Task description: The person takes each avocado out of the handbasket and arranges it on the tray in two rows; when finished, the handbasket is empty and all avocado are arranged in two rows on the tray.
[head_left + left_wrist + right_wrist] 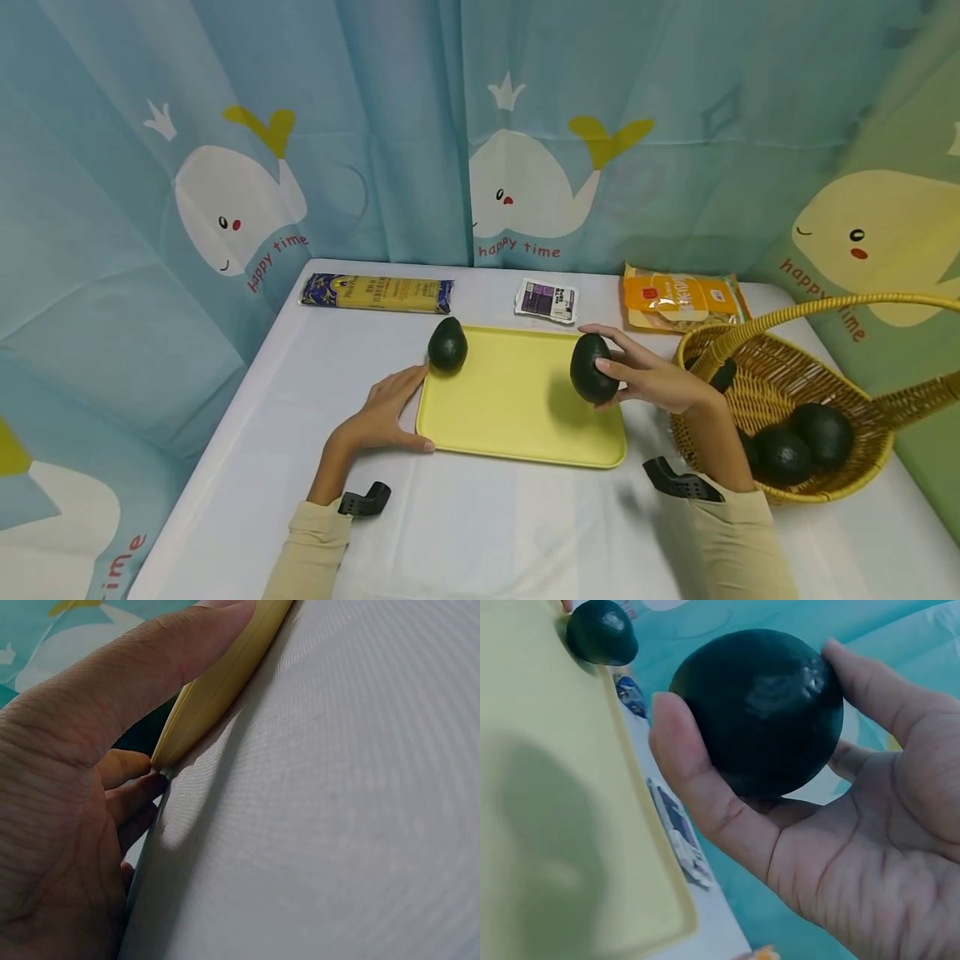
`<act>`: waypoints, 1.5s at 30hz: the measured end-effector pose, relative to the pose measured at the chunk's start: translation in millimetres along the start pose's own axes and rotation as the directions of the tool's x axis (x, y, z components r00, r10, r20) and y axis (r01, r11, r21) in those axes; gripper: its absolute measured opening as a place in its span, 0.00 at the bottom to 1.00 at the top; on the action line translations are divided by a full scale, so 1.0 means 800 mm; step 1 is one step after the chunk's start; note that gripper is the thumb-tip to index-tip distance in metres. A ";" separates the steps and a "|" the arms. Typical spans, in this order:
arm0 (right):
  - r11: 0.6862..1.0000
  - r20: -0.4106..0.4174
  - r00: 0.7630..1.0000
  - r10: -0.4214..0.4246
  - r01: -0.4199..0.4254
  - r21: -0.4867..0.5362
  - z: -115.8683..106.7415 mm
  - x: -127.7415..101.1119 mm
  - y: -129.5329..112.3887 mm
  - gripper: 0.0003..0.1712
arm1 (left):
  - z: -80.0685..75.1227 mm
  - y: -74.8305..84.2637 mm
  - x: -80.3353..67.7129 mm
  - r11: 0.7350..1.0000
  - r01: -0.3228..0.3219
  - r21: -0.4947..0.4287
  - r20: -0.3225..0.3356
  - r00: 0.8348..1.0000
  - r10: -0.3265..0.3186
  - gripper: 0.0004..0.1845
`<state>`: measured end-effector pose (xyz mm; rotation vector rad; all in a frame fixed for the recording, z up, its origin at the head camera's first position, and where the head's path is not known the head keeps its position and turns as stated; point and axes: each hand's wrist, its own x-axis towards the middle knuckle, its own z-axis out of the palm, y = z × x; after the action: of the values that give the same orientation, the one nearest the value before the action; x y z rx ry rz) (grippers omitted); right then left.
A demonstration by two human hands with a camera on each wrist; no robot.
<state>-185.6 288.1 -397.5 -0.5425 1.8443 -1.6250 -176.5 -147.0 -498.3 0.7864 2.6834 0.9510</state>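
My right hand grips a dark green avocado above the right part of the yellow tray; the right wrist view has the thumb and fingers around this avocado. A second avocado rests at the tray's upper left corner. Beside the tray's left edge lies my left hand, its thumb and fingers spread and touching the rim. In the left wrist view the thumb lies along the tray's side.
On the right stands a wicker basket with a tall handle, holding several avocados. Along the table's back edge lie a yellow-and-blue packet, a small purple-and-white packet and an orange bag. Curtains hang behind.
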 end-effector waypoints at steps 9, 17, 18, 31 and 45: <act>0.997 -0.059 0.998 -0.007 0.003 -0.074 -0.001 0.018 0.018 0.49 | 0.002 0.000 0.002 1.000 0.002 0.003 0.007 1.000 -0.002 0.67; 0.996 -0.173 0.982 0.082 -0.087 -0.022 0.004 0.045 0.032 0.49 | 0.004 0.001 -0.001 1.000 0.008 -0.004 0.017 1.000 -0.008 0.68; 0.996 -0.183 0.980 0.082 -0.087 -0.019 0.004 0.049 0.034 0.49 | 0.004 0.001 -0.001 1.000 0.008 -0.005 0.017 1.000 -0.008 0.68; 0.987 -0.277 0.956 0.095 -0.127 -0.099 0.015 0.102 0.044 0.48 | 0.003 0.001 -0.002 1.000 0.024 0.002 0.029 0.999 -0.024 0.68; 0.974 -0.282 0.953 0.113 -0.163 -0.158 0.022 0.135 0.035 0.47 | 0.000 0.000 0.000 1.000 -0.007 -0.005 -0.005 1.000 0.007 0.68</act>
<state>-249.7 207.6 -445.0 -0.2657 2.1932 -1.5068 -176.9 -147.3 -498.2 0.7936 2.6832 0.9626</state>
